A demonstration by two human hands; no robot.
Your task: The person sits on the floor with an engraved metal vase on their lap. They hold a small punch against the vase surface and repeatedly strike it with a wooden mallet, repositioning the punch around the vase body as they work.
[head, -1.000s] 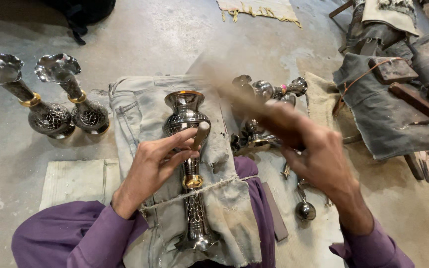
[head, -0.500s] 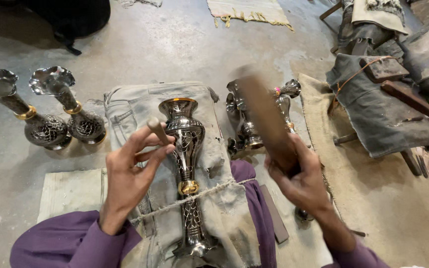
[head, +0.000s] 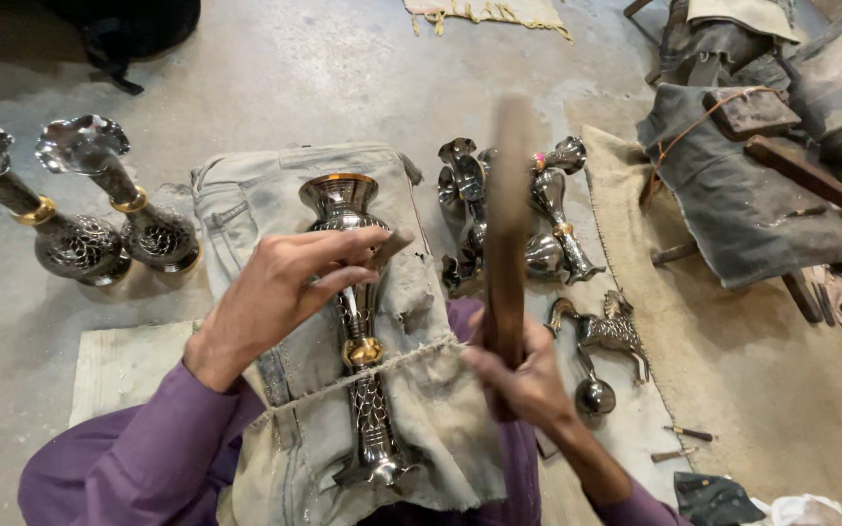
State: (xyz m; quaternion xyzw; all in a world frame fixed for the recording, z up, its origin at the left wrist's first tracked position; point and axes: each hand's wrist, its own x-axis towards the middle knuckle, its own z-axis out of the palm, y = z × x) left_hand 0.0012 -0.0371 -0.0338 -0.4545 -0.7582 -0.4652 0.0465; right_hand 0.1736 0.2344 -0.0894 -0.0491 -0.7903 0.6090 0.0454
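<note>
The wooden stick [head: 507, 234] now stands nearly upright and motion-blurred in the right hand [head: 528, 375], where half a second ago it slanted across the metal pieces on the floor, and a second ago it swept low over them. The right hand sits closer to the lap than before, its fingers wrapped tight around the stick's lower end. The left hand [head: 280, 287] has slid from gripping the vase's neck to lying across its upper body, fingers pressed together and stretched forward, the thumb and fingertips pinching a small dark tool [head: 392, 244] against the metal. The vase [head: 358, 321] lies lengthwise on a worn denim cloth [head: 246, 209] spread over the person's lap, its gold-rimmed mouth pointing away, a gold band at mid-stem, its flared foot near the body; a string crosses the cloth just below the band. The mouth shows only a dark interior, so whether anything is inside cannot be told. Two finished vases [head: 99, 209] stand upright on the concrete floor [head: 324, 78] to the left, much as earlier, their ruffled mouths showing nothing visible inside. To the right of the lap, a cluster of metal vase parts [head: 509, 209] rests on the floor, with a small metal horse figure [head: 604, 331] just beyond the right hand.
</note>
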